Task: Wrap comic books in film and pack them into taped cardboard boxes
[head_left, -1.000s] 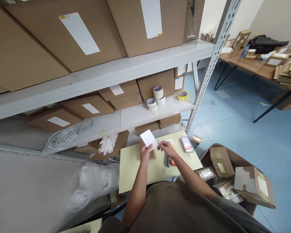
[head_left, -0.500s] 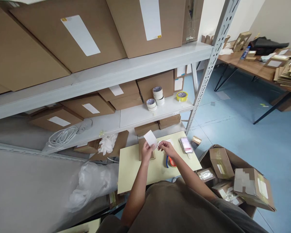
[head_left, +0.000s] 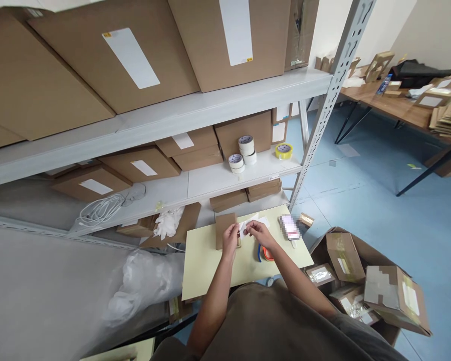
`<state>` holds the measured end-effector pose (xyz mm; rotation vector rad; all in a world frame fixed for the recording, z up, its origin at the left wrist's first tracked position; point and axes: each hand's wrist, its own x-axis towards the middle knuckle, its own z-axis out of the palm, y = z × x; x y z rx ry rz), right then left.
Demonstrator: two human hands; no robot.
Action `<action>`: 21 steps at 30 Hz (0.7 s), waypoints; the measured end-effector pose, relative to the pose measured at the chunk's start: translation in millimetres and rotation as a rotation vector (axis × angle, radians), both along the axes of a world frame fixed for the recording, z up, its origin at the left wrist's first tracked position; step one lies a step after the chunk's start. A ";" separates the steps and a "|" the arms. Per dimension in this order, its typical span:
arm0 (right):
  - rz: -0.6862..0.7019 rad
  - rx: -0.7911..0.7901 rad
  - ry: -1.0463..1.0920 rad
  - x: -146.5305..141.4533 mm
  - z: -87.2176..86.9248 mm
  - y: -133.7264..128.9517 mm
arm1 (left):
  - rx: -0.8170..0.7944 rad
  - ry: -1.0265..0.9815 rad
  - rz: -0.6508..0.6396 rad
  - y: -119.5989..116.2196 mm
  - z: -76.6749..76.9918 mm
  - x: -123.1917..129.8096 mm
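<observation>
My left hand (head_left: 231,236) and my right hand (head_left: 257,230) are close together over the pale yellow table (head_left: 203,271). Between them is a small white paper (head_left: 243,229), pinched by the fingers of both. Behind my left hand a brown cardboard box (head_left: 222,228) lies on the table. A tape roll with an orange core and a blue part (head_left: 267,253) sits below my right hand. To the right lies a phone with a blurred screen (head_left: 289,227). Another white paper (head_left: 264,220) shows just beyond my right hand.
Metal shelving (head_left: 225,114) with large boxes rises in front, holding white tape rolls (head_left: 245,145) and a yellow tape roll (head_left: 283,151). A large carton (head_left: 391,337) of small boxes stands at the right, plastic wrap (head_left: 146,281) at the left.
The white paper has turned and dropped lower between my hands, now showing less of its face. My left hand has shifted slightly right, closer to my right hand. The view has shifted a little.
</observation>
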<state>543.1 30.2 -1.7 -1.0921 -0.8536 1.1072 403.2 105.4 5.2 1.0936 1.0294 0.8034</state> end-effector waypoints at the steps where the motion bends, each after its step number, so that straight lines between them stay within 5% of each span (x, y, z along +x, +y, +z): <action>1: -0.001 -0.003 -0.001 -1.1 -0.9 0.3 | -0.010 0.001 -0.003 -1.2 -1.1 -0.8; 9: -0.042 -0.041 -0.041 -12.0 -11.1 10.2 | 0.124 0.040 -0.094 -7.2 1.7 -10.6; 16: -0.029 -0.069 -0.050 -34.9 -14.8 25.6 | 0.030 -0.017 -0.061 11.4 -18.7 -35.0; 18: -0.019 -0.086 0.010 -42.4 -13.9 28.4 | -0.024 -0.061 0.012 26.2 -24.9 -50.7; 21: -0.061 -0.112 0.142 -51.7 -14.6 34.9 | -0.104 -0.128 0.291 59.9 -33.9 -88.5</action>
